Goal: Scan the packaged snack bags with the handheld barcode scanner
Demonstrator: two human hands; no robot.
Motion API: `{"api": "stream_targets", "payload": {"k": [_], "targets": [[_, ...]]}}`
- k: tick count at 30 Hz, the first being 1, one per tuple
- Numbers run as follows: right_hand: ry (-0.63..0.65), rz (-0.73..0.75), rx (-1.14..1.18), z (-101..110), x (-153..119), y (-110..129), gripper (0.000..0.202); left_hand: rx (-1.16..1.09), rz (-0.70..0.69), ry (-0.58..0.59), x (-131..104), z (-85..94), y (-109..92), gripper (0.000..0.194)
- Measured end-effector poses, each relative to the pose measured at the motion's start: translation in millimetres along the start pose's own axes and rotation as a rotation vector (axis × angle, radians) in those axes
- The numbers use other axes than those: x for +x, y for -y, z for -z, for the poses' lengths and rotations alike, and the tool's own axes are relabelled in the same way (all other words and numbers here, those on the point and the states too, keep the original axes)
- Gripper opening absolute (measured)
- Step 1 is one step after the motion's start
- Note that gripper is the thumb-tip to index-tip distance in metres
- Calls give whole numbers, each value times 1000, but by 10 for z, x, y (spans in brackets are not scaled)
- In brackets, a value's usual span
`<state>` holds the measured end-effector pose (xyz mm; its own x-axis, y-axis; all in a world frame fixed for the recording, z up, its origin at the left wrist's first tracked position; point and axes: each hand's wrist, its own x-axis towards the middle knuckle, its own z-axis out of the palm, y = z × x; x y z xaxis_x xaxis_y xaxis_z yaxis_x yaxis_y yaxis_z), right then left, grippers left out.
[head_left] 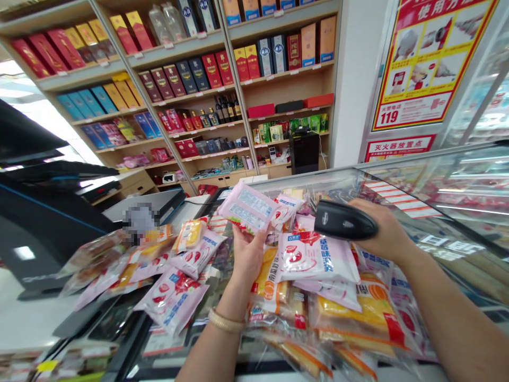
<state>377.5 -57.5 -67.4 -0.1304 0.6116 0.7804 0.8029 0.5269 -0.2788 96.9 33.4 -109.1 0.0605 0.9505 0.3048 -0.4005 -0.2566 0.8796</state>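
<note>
My left hand (249, 252) is closed on the lower edge of a pink snack packet (248, 207), its printed back side turned up toward me. My right hand (379, 231) grips a black barcode scanner (345, 219), whose head points left toward that packet. Below both hands lies a heap of wrapped snacks, with a pink strawberry packet (318, 257) on top. Orange-and-clear bread packets (353, 313) show beneath it. Left of my left arm, another pink packet (172, 298) rests on the counter among several more wrapped snacks.
A dark checkout terminal (51, 228) stands at the left. The glass counter (449, 212) stretches away to the right. Behind it, tall shelves (234, 79) hold boxes and bottles, and a black box-shaped device (304, 153) stands before them. A red-and-yellow poster (431, 63) hangs at the right.
</note>
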Motion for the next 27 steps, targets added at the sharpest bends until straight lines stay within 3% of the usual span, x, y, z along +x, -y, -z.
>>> {"api": "stream_targets", "payload": {"k": [3,5,8,11,13,17,19,22,25,27], "targets": [[-97,-51,-47,-5,-35,-99,15,54,-40,-7,34,39,29,73],[-184,-114,-86,7,-63,-194,17,214,-106,13,88,80,32,58],[-283,-202,-143,36,-108,-328,23,613,-260,190,188,117,-5,41],[-327,-245,-181,42,-144,-400,24,1049,-342,490,263,56,-64,54],[-339,-260,-192,27,-154,-411,25,1292,-313,597,288,-45,-95,67],[-340,-256,-196,-9,-147,-408,31,1533,-211,595,301,-219,-130,82],[-345,-250,-205,-18,-144,-420,32,1522,-185,559,285,-173,-151,86],[-358,-242,-226,-26,-151,-455,32,1374,-232,449,192,170,-226,83],[-369,-240,-247,-34,-162,-487,33,1305,-313,247,-23,767,-371,72],[-370,-237,-252,-40,-163,-496,34,1405,-269,54,-226,1178,-480,69]]}}
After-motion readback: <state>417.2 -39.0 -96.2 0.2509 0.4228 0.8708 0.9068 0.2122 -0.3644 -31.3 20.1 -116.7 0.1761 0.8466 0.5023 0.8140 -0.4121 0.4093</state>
